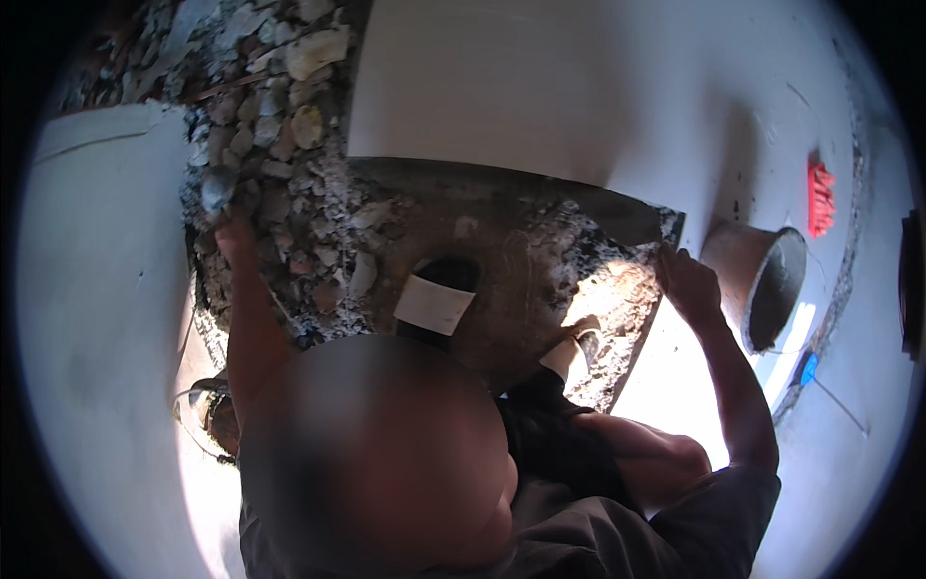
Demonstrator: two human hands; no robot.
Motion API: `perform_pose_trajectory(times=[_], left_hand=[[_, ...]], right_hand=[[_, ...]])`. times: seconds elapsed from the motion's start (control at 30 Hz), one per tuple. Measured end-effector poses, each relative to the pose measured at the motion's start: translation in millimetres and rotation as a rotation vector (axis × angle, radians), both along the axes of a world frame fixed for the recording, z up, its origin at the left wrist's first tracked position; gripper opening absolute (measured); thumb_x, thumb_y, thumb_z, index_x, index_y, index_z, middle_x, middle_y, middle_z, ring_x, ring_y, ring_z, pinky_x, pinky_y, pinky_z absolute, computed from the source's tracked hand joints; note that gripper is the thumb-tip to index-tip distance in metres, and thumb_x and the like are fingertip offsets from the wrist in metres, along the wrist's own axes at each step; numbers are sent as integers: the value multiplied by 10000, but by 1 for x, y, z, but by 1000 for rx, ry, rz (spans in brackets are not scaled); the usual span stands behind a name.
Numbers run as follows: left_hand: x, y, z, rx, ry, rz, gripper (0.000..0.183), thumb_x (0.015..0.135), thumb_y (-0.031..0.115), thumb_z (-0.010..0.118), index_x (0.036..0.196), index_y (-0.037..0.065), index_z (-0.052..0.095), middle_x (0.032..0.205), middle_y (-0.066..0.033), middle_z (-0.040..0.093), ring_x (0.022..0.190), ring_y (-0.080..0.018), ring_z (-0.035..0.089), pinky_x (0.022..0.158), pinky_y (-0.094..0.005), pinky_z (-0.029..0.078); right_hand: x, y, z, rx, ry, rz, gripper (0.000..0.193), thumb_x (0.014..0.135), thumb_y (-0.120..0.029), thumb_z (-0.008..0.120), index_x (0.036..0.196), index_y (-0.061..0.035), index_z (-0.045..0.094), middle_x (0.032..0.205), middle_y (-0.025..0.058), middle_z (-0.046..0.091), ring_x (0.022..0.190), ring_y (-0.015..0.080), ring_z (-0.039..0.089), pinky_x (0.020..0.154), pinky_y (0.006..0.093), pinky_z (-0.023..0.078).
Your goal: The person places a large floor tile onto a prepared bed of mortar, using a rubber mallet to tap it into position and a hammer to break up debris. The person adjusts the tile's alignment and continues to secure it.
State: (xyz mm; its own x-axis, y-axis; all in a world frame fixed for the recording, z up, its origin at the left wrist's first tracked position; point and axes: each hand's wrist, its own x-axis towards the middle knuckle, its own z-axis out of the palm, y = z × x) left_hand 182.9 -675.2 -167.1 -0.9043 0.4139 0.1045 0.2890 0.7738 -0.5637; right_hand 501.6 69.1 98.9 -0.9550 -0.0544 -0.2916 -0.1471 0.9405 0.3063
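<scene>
My left hand point(234, 239) reaches out among loose stones along the left side of a dug-out patch. Its curled fingers are on a pale grey stone point(217, 189), though their tips are small and dark. A bed of mixed broken stones point(307, 125) runs from there toward the far left. On the right, my right hand point(689, 282) is closed at the corner of the dug-out patch, beside a dark grey edge strip point(627, 220). What those fingers grip, if anything, is hidden. Bare brown earth point(511, 251) lies between my two hands.
Dark footwear with a white band point(434, 303) stands in the dug-out patch. A pale slab point(482, 87) borders its far side. To the right lie a hollow cylindrical container point(748, 275) on its side, a red bristled item point(820, 198) and a blue-headed stick point(808, 369).
</scene>
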Motion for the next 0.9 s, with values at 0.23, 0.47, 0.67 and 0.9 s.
perform_pose_trajectory(times=[0.23, 0.47, 0.67, 0.9], left_hand=[[-9, -20, -6, -156, -37, 35, 293, 851, 266, 544, 1104, 119, 554, 897, -63, 619, 707, -235, 639, 571, -394, 510], [-21, -44, -20, -387, -132, 127, 507, 884, 330, 495, 1337, 105, 463, 1131, -89, 630, 862, -267, 660, 658, -442, 541], [-24, -38, -16, -306, -94, 68, 499, 891, 338, 499, 1328, 100, 465, 1149, -100, 613, 905, -271, 641, 692, -436, 531], [-31, -29, -5, -284, -66, 44, 491, 899, 347, 504, 1319, 94, 467, 1171, -113, 594, 954, -274, 618, 732, -429, 519]], right_hand=[[56, 51, 19, 92, 21, -115, 229, 902, -338, 590, 1026, -145, 588, 638, 59, 531, 446, 201, 574, 396, 332, 480], [74, 54, 26, 250, 98, -144, 207, 880, -336, 604, 844, -144, 538, 564, 39, 511, 412, 177, 556, 358, 309, 447], [92, 21, 5, -4, -126, -620, 238, 908, -323, 555, 882, -89, 516, 619, 104, 604, 509, 268, 630, 467, 386, 518], [107, -16, 39, -434, -207, -1169, 293, 944, -316, 480, 962, -29, 535, 850, 220, 669, 840, 411, 649, 758, 511, 497]])
